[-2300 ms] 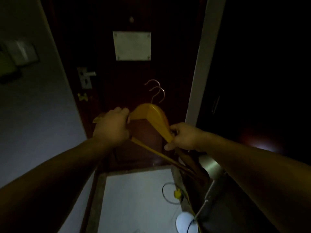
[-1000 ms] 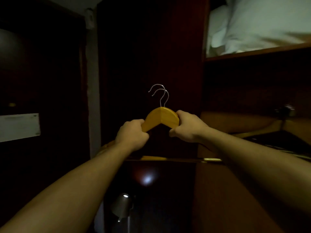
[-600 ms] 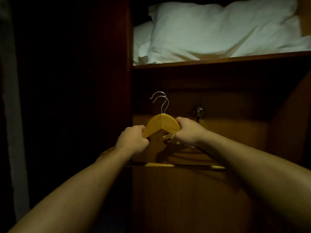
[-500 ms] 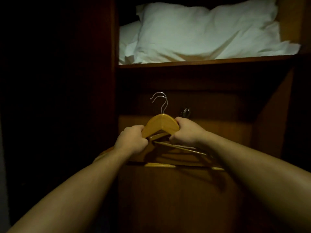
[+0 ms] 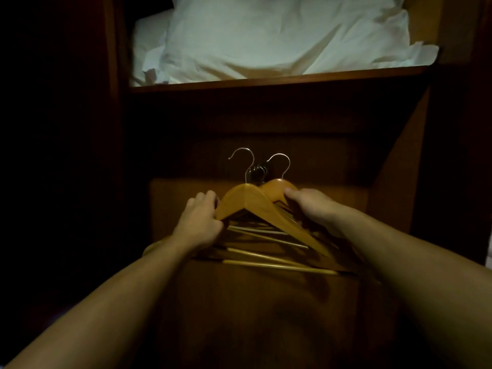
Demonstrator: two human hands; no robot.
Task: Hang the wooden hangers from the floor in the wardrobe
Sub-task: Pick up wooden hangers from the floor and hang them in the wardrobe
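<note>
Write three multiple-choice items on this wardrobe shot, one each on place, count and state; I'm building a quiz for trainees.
1. Where do the white pillows lie?
A. on the shelf above the hangers
B. on the floor
C. over an arm

2. How many metal hooks show?
A. one
B. two
C. five

3. What are the hands doing?
A. hanging empty
B. gripping the wooden hangers
C. pressing the pillows

Answers:
1 A, they rest on the shelf.
2 B, two hooks rise side by side.
3 B, the left hand and right hand each hold a hanger shoulder.
</note>
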